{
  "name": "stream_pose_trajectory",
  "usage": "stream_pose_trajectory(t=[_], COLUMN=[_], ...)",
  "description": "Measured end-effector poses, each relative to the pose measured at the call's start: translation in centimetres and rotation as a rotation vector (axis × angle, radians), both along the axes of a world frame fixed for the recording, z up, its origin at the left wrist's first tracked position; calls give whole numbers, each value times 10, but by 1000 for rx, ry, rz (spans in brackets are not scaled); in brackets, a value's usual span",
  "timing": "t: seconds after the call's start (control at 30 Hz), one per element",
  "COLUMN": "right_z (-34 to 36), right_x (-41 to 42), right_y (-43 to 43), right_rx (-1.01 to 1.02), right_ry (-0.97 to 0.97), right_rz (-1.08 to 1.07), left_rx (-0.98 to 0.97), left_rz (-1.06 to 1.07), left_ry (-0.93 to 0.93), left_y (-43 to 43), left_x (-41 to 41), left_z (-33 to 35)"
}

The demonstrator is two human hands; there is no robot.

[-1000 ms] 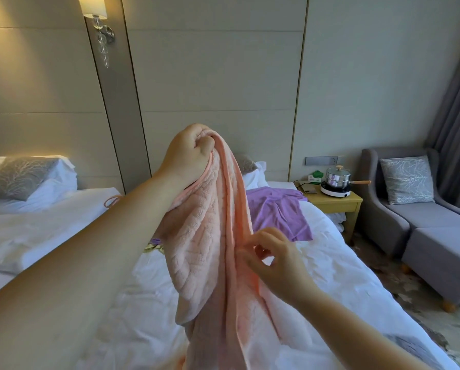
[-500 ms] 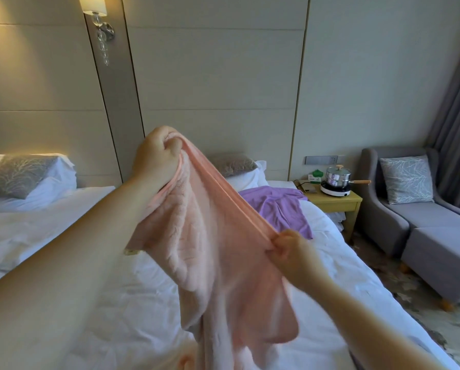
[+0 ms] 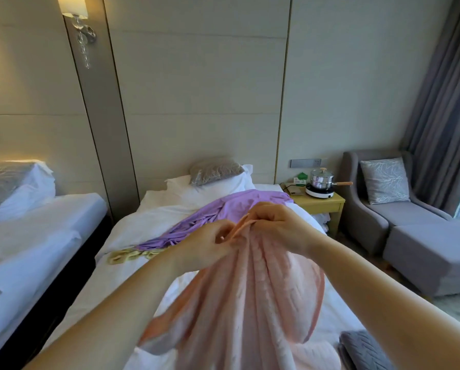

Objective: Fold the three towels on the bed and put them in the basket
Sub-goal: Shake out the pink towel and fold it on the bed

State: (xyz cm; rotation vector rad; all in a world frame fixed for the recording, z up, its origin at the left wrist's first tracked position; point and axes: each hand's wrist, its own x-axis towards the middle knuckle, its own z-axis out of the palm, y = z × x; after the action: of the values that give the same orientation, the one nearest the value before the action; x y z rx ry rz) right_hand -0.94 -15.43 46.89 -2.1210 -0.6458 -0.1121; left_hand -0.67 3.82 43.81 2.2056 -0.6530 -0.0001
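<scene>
Three towels show. One pink towel (image 3: 250, 303) hangs bunched over the bed (image 3: 143, 231); the left hand (image 3: 210, 244) and right hand (image 3: 279, 225) pinch its top edge together, fingers curled on it. One purple towel (image 3: 223, 209) lies spread at 12 o'clock beyond the hands. One yellow towel (image 3: 127, 256) lies crumpled at 9 o'clock.

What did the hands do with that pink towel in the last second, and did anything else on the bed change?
The left hand came down and the right hand moved in to meet it; both now pinch the top edge of the pink towel together, the rest hanging bunched below. Neither let go. The purple towel and the yellow towel still lie on the bed.
</scene>
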Motion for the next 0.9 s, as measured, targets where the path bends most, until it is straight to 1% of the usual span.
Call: stream_pose_trajectory(t=[0.07, 0.17, 0.23, 0.33, 0.43, 0.5, 0.57, 0.7, 0.77, 0.8, 0.87, 0.9], right_z=[-7, -17, -21, -27, -28, -28, -24, -1, 19, 29, 49, 56], right_x=[0, -2, -5, -9, -9, -6, -3, 2, 5, 6, 7, 8], right_y=[-10, -25, -36, -55, -67, -73, -76, -79, -81, -79, -72, -68], right_rx=[-91, -301, -392, -556, -599, -578, -513, -269, -163, -80, 104, 154], right_ry=[-79, -259, -286, -344, -413, -429, -427, -422, -412, -410, -405, -391], right_rz=[-56, -125, -151, -249, -354, -432, -482, -516, -531, -530, -511, -489], left_rx=[-53, -185, -244, -318, -346, -349, -338, -286, -221, -194, -128, -71], left_rz=[50, 75, 88, 83, 67, 79, 105, 118, 115, 118, 157, 193], left_ry=[-68, -72, -60, -103, -141, -149, -176, -253, -287, -308, -341, -360], left_y=[-6, -14, -20, -23, -20, -15, -9, 8, 18, 23, 29, 31], left_x=[1, 2, 4, 8, 15, 19, 23, 28, 28, 27, 27, 27], left_z=[-3, 1, 8, 19, 25, 28, 31, 36, 41, 43, 43, 40])
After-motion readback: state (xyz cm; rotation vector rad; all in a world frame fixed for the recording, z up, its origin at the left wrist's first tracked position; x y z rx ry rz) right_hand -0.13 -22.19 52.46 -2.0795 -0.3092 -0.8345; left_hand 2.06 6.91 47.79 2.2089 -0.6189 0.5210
